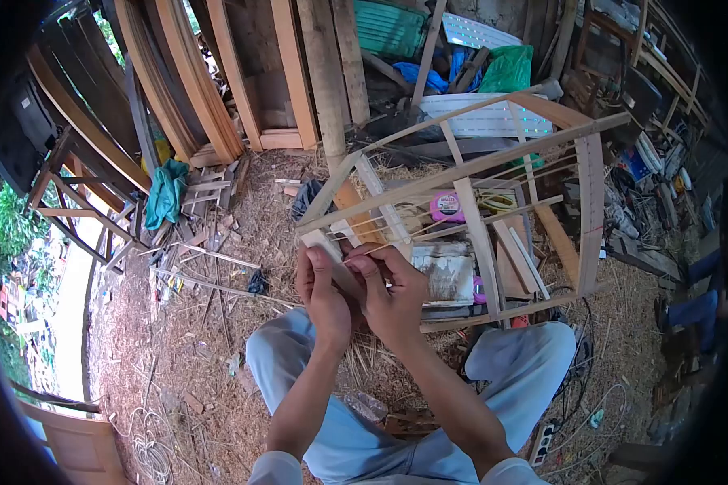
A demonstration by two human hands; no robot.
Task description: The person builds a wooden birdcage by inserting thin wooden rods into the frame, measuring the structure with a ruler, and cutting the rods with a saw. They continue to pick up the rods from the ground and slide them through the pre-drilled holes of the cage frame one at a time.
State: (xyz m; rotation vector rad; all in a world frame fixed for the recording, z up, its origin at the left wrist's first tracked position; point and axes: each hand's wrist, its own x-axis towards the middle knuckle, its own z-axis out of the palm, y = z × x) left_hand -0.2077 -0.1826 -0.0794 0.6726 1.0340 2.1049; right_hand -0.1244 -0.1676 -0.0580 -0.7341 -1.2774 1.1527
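Note:
A light wooden frame (467,206) with crossbars lies in front of my knees, thin pale strips (534,206) running along it. My left hand (325,295) is closed around the frame's near-left end slat (319,239), thumb on top. Close beside it, my right hand (392,295) is pinched at a thin cane-like strip (370,251), its fingertips by the slat. My fingers partly hide where the strip meets the wood. Through the frame show a pink round-labelled item (446,208) and a stained whitish block (445,273).
Wood shavings and scraps (194,339) cover the ground. Tall wooden frames (293,73) lean at the back left, near a green cloth (166,194). A power strip (543,443) lies by my right leg. A coil of pale cord (150,453) is at lower left.

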